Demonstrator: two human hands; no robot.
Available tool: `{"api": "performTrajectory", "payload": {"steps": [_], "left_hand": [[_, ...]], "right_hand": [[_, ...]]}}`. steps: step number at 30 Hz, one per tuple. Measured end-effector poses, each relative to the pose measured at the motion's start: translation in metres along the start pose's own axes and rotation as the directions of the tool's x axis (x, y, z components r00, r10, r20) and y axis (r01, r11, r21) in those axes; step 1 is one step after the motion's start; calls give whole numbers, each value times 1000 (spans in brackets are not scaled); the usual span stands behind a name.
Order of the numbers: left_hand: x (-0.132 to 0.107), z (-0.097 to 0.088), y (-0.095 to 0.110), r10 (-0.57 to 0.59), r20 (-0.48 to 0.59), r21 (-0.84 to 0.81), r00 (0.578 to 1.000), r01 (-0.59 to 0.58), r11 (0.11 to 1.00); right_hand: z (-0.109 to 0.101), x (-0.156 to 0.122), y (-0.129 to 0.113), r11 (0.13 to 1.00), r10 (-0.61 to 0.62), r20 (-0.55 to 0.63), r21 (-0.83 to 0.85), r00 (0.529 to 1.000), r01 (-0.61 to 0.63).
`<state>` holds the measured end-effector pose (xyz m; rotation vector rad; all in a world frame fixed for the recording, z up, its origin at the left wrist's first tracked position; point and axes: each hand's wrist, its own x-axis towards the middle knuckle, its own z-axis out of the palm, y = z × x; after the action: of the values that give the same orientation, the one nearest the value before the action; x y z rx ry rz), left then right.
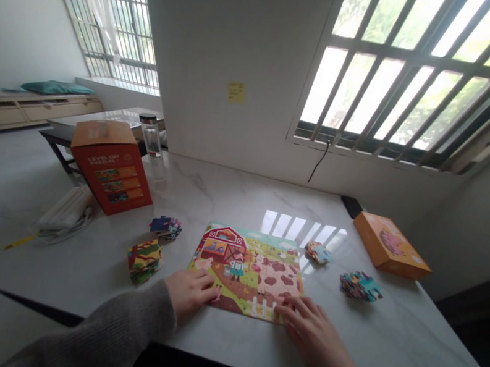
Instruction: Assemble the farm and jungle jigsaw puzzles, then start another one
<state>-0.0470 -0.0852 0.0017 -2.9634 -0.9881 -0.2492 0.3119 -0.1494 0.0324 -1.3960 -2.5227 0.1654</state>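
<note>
An assembled farm jigsaw puzzle (249, 269) with a red barn and a spotted cow lies flat on the white marble table (223, 199). My left hand (190, 291) rests at the puzzle's near left corner, fingers curled, fingertips touching its edge. My right hand (312, 336) lies flat on the near right corner, fingers stretched out over the edge. Small stacks of loose puzzle pieces sit around it: one stack (144, 259) beside my left hand, another (166, 227) behind it, a third (318, 252) by the far right corner, and one more (360, 286) further right.
An upright orange puzzle box (111, 166) stands at the left, a clear bottle (151, 136) behind it. A flat orange box (389, 245) lies at the right. White folded material and a cable (65, 216) lie near the left edge. A barred window fills the wall ahead.
</note>
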Motion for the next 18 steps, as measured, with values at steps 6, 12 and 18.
{"api": "performTrajectory", "payload": {"steps": [6, 12, 18], "left_hand": [[23, 3, -12, -118, 59, 84, 991, 113, 990], [64, 5, -41, -308, 159, 95, 938, 296, 950], [107, -8, -77, -454, 225, 28, 862, 460, 888]], "right_hand": [[15, 22, 11, 999, 20, -67, -47, 998, -23], [19, 66, 19, 993, 47, -83, -108, 995, -56], [27, 119, 30, 982, 115, -90, -141, 989, -127]]}}
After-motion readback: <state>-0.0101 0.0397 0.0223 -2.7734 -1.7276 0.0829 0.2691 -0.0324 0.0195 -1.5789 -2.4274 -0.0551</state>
